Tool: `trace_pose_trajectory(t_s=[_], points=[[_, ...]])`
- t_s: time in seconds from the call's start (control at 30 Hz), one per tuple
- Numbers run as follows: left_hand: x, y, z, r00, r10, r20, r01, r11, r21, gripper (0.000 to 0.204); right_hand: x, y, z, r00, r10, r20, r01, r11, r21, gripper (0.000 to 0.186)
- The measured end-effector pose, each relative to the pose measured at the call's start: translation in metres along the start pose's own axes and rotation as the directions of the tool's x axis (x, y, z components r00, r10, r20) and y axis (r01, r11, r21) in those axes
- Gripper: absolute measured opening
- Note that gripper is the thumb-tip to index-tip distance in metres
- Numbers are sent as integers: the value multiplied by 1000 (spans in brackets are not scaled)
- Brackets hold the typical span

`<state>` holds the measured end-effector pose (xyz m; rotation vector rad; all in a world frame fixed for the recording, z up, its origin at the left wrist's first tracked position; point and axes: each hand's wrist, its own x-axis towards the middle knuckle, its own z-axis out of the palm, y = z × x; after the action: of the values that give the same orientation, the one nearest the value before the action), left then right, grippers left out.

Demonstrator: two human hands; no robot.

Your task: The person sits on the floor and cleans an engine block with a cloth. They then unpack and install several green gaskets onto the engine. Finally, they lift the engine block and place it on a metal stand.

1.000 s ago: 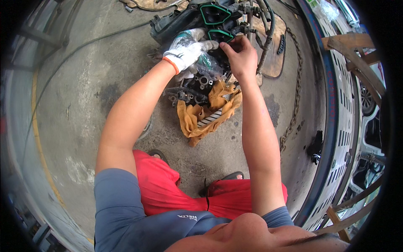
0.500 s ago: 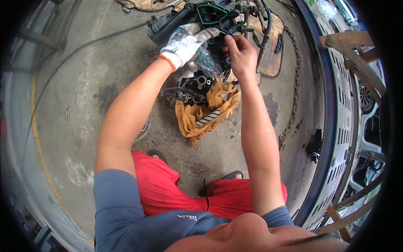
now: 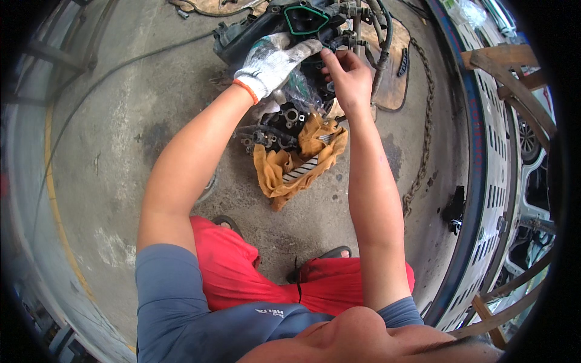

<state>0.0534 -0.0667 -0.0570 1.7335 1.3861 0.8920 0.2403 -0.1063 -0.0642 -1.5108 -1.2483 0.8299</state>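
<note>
- Gloved left hand (image 3: 272,65) lies against the black engine part (image 3: 239,40), finger outstretched.
- Right hand (image 3: 350,78) just beside it, fingers curled; cannot tell what either grips.
- Green seal (image 3: 288,22) rings the far opening (image 3: 307,20).

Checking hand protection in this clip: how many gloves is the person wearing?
1: an orange-edged white glove, worn on the left hand, at the black part. The right hand is bare.
</note>
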Motion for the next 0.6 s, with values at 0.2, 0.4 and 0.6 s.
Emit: trace_pose_trajectory(t_s=[0.2, 0.4, 0.6], points=[[-6, 13, -2, 997, -56, 46, 62, 989, -131, 56, 4, 2, -2, 997, 75, 28, -76, 994, 72, 39], [2, -16, -10, 977, 41, 208, 2, 979, -204, 37, -1, 6, -9, 994, 65, 85, -84, 967, 241, 34], [-4, -12, -13, 956, -42, 291, 104, 974, -200, 28, -2, 12, -5, 997, 35, 65, -50, 968, 247, 25]])
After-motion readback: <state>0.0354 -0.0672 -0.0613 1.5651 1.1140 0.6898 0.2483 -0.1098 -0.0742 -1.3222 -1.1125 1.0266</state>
